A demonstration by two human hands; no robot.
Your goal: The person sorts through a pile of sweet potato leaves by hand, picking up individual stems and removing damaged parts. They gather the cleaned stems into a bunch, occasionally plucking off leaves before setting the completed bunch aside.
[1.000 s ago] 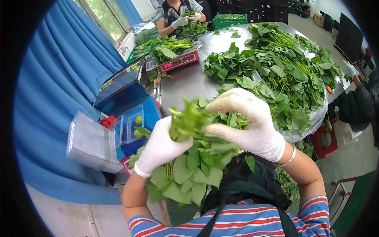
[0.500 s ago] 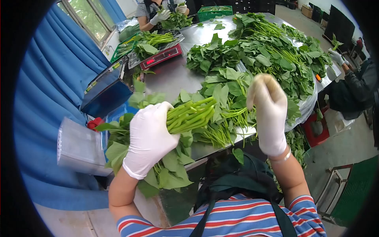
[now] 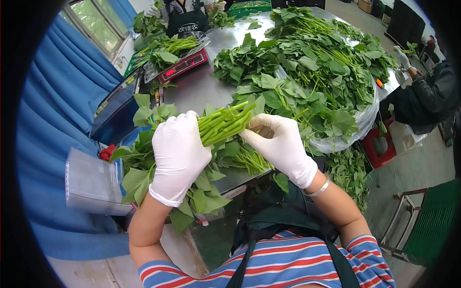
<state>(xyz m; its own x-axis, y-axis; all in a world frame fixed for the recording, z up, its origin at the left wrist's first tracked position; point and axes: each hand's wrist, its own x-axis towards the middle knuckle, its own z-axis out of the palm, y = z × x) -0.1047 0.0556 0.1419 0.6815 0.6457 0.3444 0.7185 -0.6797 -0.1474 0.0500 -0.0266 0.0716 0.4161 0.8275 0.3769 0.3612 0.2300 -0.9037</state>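
My left hand (image 3: 177, 156), in a white glove, is wrapped round a bunch of leafy green stems (image 3: 222, 126). The cut ends point right, and the broad leaves (image 3: 139, 182) hang out below and to the left of the fist. My right hand (image 3: 282, 148), gloved too, has thumb and fingers pinched at the stem ends; the fingertips partly hide what they grip. Under the bunch and just behind it, more loose greens (image 3: 249, 159) lie at the near edge of the metal table (image 3: 197, 98).
A large heap of greens (image 3: 312, 62) covers the table's right side. At the back left is a red scale (image 3: 185, 65) loaded with greens. Clear plastic bags (image 3: 91, 180) stand left. One co-worker (image 3: 187, 19) is across the table, another (image 3: 425, 96) at right. A red stool (image 3: 379, 144) stands right.
My right hand has come down and left from a raised position to the stem ends. My left hand still grips the bunch. The co-worker across the table has moved their hands apart.
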